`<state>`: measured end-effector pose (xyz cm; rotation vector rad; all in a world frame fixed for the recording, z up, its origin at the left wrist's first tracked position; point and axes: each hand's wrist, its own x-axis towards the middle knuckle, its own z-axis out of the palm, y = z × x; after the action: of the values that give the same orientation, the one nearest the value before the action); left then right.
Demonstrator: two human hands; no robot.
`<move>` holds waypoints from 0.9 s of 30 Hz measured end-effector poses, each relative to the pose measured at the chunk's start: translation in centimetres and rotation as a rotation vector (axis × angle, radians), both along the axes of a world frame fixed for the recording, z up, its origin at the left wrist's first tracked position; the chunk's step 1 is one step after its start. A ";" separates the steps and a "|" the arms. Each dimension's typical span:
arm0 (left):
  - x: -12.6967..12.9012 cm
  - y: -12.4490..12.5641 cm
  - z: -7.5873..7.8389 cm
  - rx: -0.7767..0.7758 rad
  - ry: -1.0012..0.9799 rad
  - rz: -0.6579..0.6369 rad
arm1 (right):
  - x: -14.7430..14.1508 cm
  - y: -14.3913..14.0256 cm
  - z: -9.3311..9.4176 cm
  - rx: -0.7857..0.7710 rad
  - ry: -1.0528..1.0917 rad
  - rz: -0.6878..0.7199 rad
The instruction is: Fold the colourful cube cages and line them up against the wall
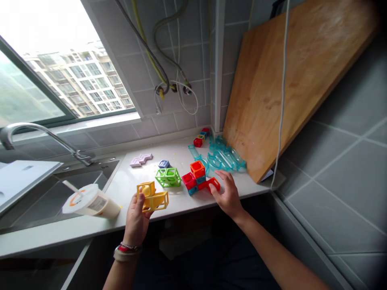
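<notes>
Yellow blocks [152, 196], two open cube frames joined together, are held up just above the front edge of the counter [127, 189] in the left hand [136, 219], whose grip is closed around their near side with the thumb on the upper cube. A red and orange block cluster [198, 180] is taken as the landmark: the yellow blocks are held to its left and nearer the person, a green frame block [168, 177] lies between the two, and the right hand [228, 193] rests just to its right, fingers spread loosely and touching the red piece at the end, nothing being clasped. Behind the cluster clear blue track pieces [223, 157] are piled against a leaning wooden board [290, 80], and far to its left a white cup [90, 201] lies on its side by the sink [60, 189]. The step in hand is judged to be the bringing of the yellow piece towards the cluster while the cluster is steadied. For the next move, the open faces would need to be lined up squarely and the cluster kept from sliding.
</notes>
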<state>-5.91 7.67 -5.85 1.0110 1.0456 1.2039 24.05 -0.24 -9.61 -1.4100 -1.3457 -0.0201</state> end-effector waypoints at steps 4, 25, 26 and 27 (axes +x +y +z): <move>0.0 -1.1 -0.8 -0.157 -0.192 0.030 | 0.4 -1.1 1.2 -0.023 -0.057 0.062; 1.7 9.9 2.0 0.182 -0.317 0.103 | 9.1 32.3 6.9 -0.755 -0.226 -0.050; 1.3 10.3 1.7 0.156 -0.276 0.092 | 9.2 33.7 6.7 -0.795 -0.300 -0.054; 0.9 10.6 1.5 0.130 -0.242 0.076 | 9.4 35.0 6.4 -0.843 -0.366 -0.053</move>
<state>-4.99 18.29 -4.34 0.9046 0.8304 1.4333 33.42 34.72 -3.17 -2.2238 -1.7132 0.2998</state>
